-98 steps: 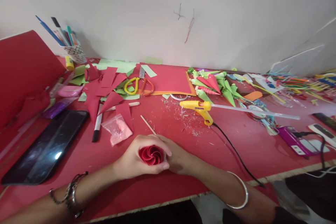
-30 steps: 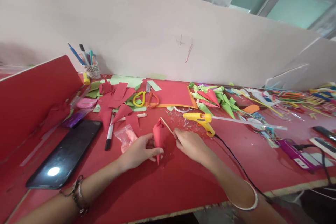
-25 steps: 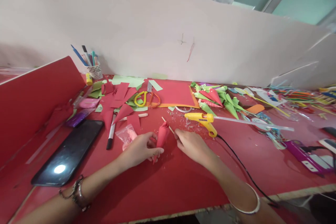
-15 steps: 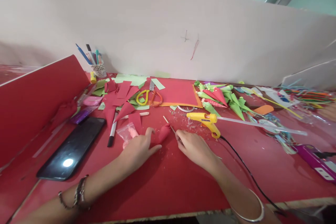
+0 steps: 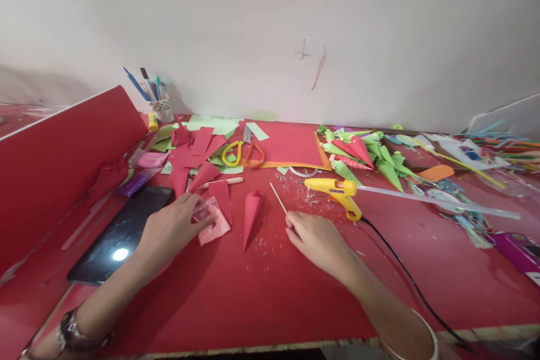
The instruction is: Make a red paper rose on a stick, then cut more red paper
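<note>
My right hand (image 5: 316, 239) is closed around a thin wooden stick (image 5: 277, 197), its tip pointing up and left above the table. To the left of it, a rolled red paper cone (image 5: 252, 214) lies on the red tabletop with nobody holding it. My left hand (image 5: 172, 228) is at the clear plastic bag of pink material (image 5: 215, 226), thumb and fingers apart. The thumb overlaps the bag; whether it touches is unclear. A red paper strip (image 5: 221, 199) lies beside the bag. The left hand hides most of a marker.
A yellow glue gun (image 5: 337, 191) with a long clear stick lies right, its black cord (image 5: 405, 270) running to the front edge. Scissors (image 5: 242, 153), red paper scraps (image 5: 200, 143), green and red cones (image 5: 358, 152), a phone (image 5: 109, 247) and a pen cup (image 5: 160, 108) surround the hands.
My left hand has moved left, away from the red cone to the bag. The cone now lies uncovered, pointing toward me. The right hand still holds the stick, now apart from the cone.
</note>
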`<state>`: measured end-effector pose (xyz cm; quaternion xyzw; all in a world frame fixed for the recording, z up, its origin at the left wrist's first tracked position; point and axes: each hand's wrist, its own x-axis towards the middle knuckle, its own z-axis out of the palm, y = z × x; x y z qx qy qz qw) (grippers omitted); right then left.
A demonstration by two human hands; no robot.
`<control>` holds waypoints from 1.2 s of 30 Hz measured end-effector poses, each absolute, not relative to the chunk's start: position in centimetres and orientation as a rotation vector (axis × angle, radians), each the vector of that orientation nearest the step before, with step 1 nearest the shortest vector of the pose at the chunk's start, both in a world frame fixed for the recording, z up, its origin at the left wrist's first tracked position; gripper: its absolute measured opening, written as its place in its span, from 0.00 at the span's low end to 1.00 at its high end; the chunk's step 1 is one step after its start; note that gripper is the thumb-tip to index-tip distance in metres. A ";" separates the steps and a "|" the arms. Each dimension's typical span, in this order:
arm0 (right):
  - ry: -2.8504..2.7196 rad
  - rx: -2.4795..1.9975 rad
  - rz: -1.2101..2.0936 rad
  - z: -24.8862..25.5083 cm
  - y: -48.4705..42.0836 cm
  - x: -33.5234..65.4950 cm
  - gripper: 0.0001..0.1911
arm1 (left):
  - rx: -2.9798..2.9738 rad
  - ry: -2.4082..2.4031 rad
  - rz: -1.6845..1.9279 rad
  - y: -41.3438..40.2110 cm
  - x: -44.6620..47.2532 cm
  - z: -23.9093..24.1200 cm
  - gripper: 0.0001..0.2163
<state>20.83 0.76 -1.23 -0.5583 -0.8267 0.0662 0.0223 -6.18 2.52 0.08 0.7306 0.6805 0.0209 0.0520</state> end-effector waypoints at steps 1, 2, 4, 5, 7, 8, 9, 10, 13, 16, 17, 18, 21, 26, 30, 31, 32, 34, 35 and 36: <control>-2.549 -1.722 0.206 -1.3 0.8 20.8 0.03 | 2.192 2.057 0.073 2.5 -6.2 0.0 0.11; -2.537 -1.714 0.205 -1.3 0.8 20.9 0.03 | 2.178 2.039 0.095 2.6 -6.2 0.0 0.11; -2.503 -1.689 0.196 -1.4 0.9 20.9 0.03 | 2.188 1.958 0.186 2.7 -6.2 0.1 0.10; -2.473 -1.668 0.191 -1.4 0.9 20.8 0.04 | 2.195 1.900 0.254 2.8 -6.1 0.2 0.10; -2.367 -1.568 0.195 -1.2 0.8 20.7 0.05 | 2.211 1.782 0.408 2.7 -5.5 0.7 0.09; -2.299 -1.477 0.213 -1.1 0.7 20.6 0.05 | 2.222 1.721 0.478 2.6 -5.1 1.0 0.08; -2.228 -1.365 0.242 -0.9 0.5 20.5 0.05 | 2.230 1.657 0.532 2.4 -4.5 1.4 0.08; -2.161 -1.242 0.272 -0.8 0.3 20.3 0.05 | 2.234 1.591 0.570 2.1 -3.8 1.8 0.07; -2.071 -0.944 0.334 -0.4 -0.3 19.9 0.11 | 2.194 1.349 0.605 1.3 -1.3 2.7 0.04; -2.124 -0.864 0.307 -0.4 -0.5 19.6 0.17 | 2.134 1.211 0.667 1.1 0.6 3.3 0.01; -2.137 -0.872 0.281 -0.4 -0.5 19.5 0.17 | 2.117 1.186 0.688 1.2 1.1 3.4 0.00; -2.139 -0.889 0.251 -0.5 -0.4 19.5 0.17 | 2.103 1.166 0.701 1.4 1.5 3.5 0.02; -2.093 -0.944 0.162 -0.6 -0.2 19.6 0.14 | 2.069 1.121 0.729 2.4 2.3 3.7 0.06; -1.912 -0.988 0.199 -0.3 -0.1 19.6 0.09 | 1.960 1.048 0.787 3.3 3.4 3.5 0.09; -1.822 -1.076 0.354 0.0 -0.1 19.7 0.03 | 1.849 0.985 0.765 3.7 3.9 3.0 0.10; -1.814 -1.091 0.370 0.0 -0.1 19.7 0.03 | 1.835 0.975 0.758 3.8 4.0 3.0 0.10; -1.807 -1.099 0.381 -0.1 0.0 19.7 0.03 | 1.829 0.961 0.742 3.9 4.0 2.9 0.10; -1.784 -1.096 0.401 -0.2 0.0 19.9 0.03 | 1.829 0.897 0.671 4.0 3.8 2.9 0.10; -1.775 -1.075 0.409 -0.2 0.1 20.0 0.03 | 1.823 0.853 0.612 4.0 3.7 2.9 0.10; -1.772 -1.045 0.419 -0.3 0.1 20.1 0.04 | 1.802 0.809 0.544 4.0 3.6 2.9 0.12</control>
